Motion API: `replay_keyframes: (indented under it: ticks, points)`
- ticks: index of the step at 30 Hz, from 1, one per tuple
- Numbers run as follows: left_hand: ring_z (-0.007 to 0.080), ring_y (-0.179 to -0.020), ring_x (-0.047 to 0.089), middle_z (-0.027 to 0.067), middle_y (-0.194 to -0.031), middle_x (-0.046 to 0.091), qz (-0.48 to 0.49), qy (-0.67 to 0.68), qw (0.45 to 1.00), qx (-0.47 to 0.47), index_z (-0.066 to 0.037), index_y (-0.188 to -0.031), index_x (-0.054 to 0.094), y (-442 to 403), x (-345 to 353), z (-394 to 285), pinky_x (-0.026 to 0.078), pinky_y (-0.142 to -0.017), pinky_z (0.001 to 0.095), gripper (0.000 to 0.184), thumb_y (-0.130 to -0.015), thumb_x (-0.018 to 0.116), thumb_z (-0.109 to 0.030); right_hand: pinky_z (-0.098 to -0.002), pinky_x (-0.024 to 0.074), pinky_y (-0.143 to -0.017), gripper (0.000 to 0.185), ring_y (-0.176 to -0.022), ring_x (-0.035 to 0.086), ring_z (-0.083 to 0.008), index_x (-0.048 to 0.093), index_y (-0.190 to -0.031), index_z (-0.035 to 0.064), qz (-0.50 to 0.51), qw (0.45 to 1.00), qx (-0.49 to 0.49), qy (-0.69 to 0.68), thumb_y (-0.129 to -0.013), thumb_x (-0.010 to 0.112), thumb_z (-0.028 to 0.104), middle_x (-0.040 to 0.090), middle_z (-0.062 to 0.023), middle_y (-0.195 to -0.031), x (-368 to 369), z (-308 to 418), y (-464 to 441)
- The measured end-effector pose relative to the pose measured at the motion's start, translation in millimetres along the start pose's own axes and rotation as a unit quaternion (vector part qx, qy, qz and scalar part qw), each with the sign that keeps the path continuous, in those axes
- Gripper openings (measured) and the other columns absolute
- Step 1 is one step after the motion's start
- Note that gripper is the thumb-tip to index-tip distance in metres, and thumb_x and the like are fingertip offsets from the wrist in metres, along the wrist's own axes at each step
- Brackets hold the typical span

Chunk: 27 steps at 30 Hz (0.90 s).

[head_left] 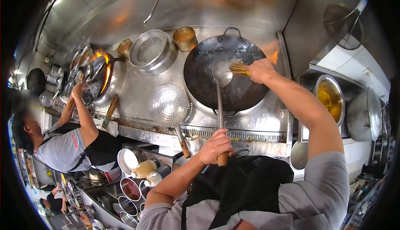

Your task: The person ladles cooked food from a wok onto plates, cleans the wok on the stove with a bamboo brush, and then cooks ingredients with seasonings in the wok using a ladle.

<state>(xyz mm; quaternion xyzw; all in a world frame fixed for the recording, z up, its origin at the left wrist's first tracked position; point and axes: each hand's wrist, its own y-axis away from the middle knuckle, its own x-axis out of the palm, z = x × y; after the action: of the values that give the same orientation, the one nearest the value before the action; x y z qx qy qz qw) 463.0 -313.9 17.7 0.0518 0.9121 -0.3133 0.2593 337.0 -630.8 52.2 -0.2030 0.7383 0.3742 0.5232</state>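
A large black wok (200, 80) with loop handles sits on the stove in front of me. My left hand (216, 146) is wrapped round the wooden-ended handle of a ladle (223, 75), whose bowl rests over the wok. In my right hand (261, 71) is a bamboo wok brush (239, 68), its bristles at the ladle bowl's edge. Wet, pale liquid shows around the ladle in the wok. Left of the wok lies a perforated metal strainer (168, 105) with a wooden handle.
A steel pot (152, 53) stands under a faucet (156, 5), beside a brownish metal container (185, 38). On the right is a bowl of yellow oil (329, 98). A co-worker (71, 146) handles a flaming wok at left. Seasoning containers (131, 188) stand lower left.
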Motion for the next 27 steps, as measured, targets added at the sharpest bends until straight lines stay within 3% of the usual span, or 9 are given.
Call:
replay_keyframes:
  ticks: [2, 5, 6, 13, 15, 16, 19, 23, 27]
  points:
    - [0.0257, -0.079, 0.058, 0.0050, -0.073, 0.053, 0.006, 0.008, 1.000, 0.018, -0.008, -0.072, 0.056, -2, 1, 2, 0.047, -0.095, 0.0489, 0.020, -0.071, 0.076, -0.007, -0.0391, 0.0559, -0.076, 0.019, -0.090, 0.071, -0.0272, 0.076, -0.093, 0.0162, -0.033, 0.999, -0.013, 0.015, -0.080, 0.062, 0.019, 0.074, -0.0080, -0.091, -16, 26, 19]
    - [0.0263, -0.076, 0.057, 0.0061, -0.073, 0.053, 0.007, 0.010, 1.000, 0.024, -0.008, -0.073, 0.056, -5, -4, 2, 0.047, -0.094, 0.0479, 0.019, -0.071, 0.075, -0.007, -0.0389, 0.0559, -0.077, 0.034, -0.091, 0.072, -0.0258, 0.073, -0.110, 0.0197, 0.043, 0.995, -0.048, -0.082, -0.077, 0.065, 0.020, 0.074, -0.0100, -0.092, 30, 53, 27]
    - [0.0265, -0.075, 0.056, 0.0063, -0.073, 0.052, 0.020, 0.012, 0.999, 0.027, -0.008, -0.072, 0.056, -5, -10, 0, 0.047, -0.094, 0.0472, 0.019, -0.070, 0.075, -0.007, -0.0388, 0.0559, -0.078, 0.040, -0.090, 0.072, -0.0258, 0.070, -0.116, 0.0203, 0.045, 0.998, -0.031, 0.021, -0.076, 0.066, 0.021, 0.073, -0.0104, -0.094, 31, 39, 25]
    - [0.0268, -0.072, 0.055, 0.0054, -0.069, 0.052, -0.006, 0.021, 1.000, 0.018, -0.008, -0.067, 0.054, -9, -20, 2, 0.047, -0.091, 0.0461, 0.023, -0.067, 0.077, -0.005, -0.0405, 0.0558, -0.079, 0.034, -0.094, 0.070, -0.0274, 0.072, -0.110, 0.0219, 0.016, 1.000, -0.006, -0.024, -0.077, 0.066, 0.022, 0.073, -0.0116, -0.096, -19, 52, 38]
    - [0.0269, -0.071, 0.055, 0.0055, -0.068, 0.052, -0.005, 0.017, 0.999, 0.028, -0.009, -0.067, 0.054, -11, -20, 1, 0.047, -0.089, 0.0456, 0.023, -0.067, 0.077, -0.005, -0.0438, 0.0547, -0.082, 0.057, -0.093, 0.070, -0.0311, 0.058, -0.132, 0.0333, 0.047, 0.998, -0.030, -0.035, -0.076, 0.071, 0.036, 0.072, -0.0125, -0.093, 26, 62, 32]
    - [0.0271, -0.071, 0.055, 0.0056, -0.068, 0.052, 0.006, 0.015, 0.999, 0.033, -0.009, -0.067, 0.054, -7, -20, -1, 0.047, -0.087, 0.0452, 0.023, -0.067, 0.077, -0.005, -0.0403, 0.0560, -0.078, 0.029, -0.093, 0.071, -0.0297, 0.072, -0.107, 0.0229, 0.029, 0.999, -0.019, 0.035, -0.080, 0.062, 0.023, 0.073, -0.0106, -0.097, 27, 48, 24]
    - [0.0277, -0.070, 0.055, 0.0058, -0.068, 0.053, 0.008, 0.019, 0.999, 0.035, -0.009, -0.066, 0.054, -10, -22, 0, 0.047, -0.085, 0.0448, 0.024, -0.066, 0.077, -0.005, -0.0411, 0.0562, -0.077, 0.024, -0.093, 0.071, -0.0293, 0.074, -0.102, 0.0212, 0.006, 1.000, 0.019, 0.006, -0.081, 0.062, 0.021, 0.073, -0.0103, -0.096, -10, 16, 2]
    - [0.0275, -0.070, 0.055, 0.0059, -0.067, 0.053, -0.004, 0.019, 0.999, 0.038, -0.008, -0.066, 0.054, -20, -24, -2, 0.047, -0.083, 0.0447, 0.024, -0.066, 0.078, -0.006, -0.0425, 0.0548, -0.080, 0.053, -0.094, 0.070, -0.0302, 0.059, -0.131, 0.0274, -0.016, 0.997, -0.045, -0.061, -0.079, 0.063, 0.022, 0.072, -0.0136, -0.097, -7, 62, 41]
    - [0.0262, -0.064, 0.054, 0.0067, -0.065, 0.052, -0.063, 0.026, 0.997, 0.038, -0.007, -0.067, 0.053, -40, -60, -4, 0.049, -0.070, 0.0381, 0.022, -0.069, 0.073, 0.002, -0.0412, 0.0534, -0.083, 0.054, -0.097, 0.069, -0.0297, 0.059, -0.132, 0.0355, 0.048, 0.998, 0.040, -0.020, -0.079, 0.063, 0.023, 0.072, -0.0104, -0.101, 13, 11, 20]
